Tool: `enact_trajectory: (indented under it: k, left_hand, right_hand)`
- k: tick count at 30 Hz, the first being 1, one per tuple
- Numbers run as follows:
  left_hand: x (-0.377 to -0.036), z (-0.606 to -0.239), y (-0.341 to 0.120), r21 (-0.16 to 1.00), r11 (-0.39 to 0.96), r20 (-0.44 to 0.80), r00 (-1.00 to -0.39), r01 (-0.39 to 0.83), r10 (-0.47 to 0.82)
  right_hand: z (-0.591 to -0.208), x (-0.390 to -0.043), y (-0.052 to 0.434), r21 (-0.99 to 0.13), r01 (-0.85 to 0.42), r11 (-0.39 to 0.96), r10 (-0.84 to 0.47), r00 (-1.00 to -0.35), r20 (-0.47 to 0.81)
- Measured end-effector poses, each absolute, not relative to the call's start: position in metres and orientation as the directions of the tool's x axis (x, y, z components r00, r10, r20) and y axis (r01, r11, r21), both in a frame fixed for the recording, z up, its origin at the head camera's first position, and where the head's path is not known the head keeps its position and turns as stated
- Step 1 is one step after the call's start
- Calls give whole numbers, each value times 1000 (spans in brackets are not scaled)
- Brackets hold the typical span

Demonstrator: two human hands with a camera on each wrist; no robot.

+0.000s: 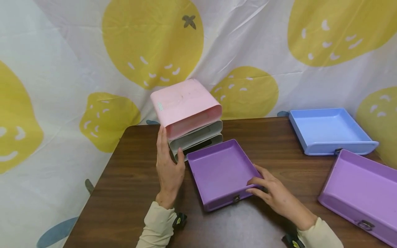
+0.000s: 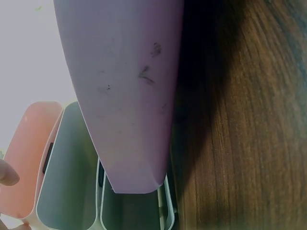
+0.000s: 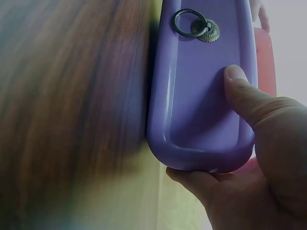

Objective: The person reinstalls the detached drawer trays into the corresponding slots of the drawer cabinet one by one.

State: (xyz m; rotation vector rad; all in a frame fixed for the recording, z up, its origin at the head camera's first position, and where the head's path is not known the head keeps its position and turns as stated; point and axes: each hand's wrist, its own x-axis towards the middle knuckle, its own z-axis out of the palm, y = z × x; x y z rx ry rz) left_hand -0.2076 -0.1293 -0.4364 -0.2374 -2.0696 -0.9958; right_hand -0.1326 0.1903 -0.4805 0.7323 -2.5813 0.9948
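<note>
On one table (image 1: 124, 193), right fingers (image 1: 256, 181) gripping one of three drawers (image 1: 221, 168), left fingers (image 1: 163, 144) straight

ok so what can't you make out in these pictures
Lilac drawer: right end cut off by the head view's right edge.
Bottom grey compartment: inside partly hidden by the held purple drawer, left wrist view.
Left hand: mostly cut off by the left wrist view's left edge.
Speckled patch on the pink case: details too small to make out, head view.

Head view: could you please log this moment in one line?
left hand: at left side of cabinet; right hand: gripping purple drawer by front; drawer: at lowest opening
</note>
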Motion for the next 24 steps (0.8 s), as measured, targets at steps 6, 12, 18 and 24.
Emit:
enact_trajectory:
  k: [6,12,18,24]
  left_hand:
    - [-207,-437,-129,569,669,742,-650,479,-165]
    - [-207,-438,-129,571,671,737,-655,473,-166]
    - [-207,-438,-129,570,672,738,-655,474,-163]
    - [-206,-437,-129,577,667,733,-659,472,-168]
  right_hand:
    - [-480,-133,187,-539,-571,619,-364,-817,448]
    - [-481,-134,184,-531,-586,612,-372,-806,461]
    - [-479,-135,182,-545,-581,604,-376,-811,448]
    - [-478,-136,179,-557,-567,607,-384,-823,419]
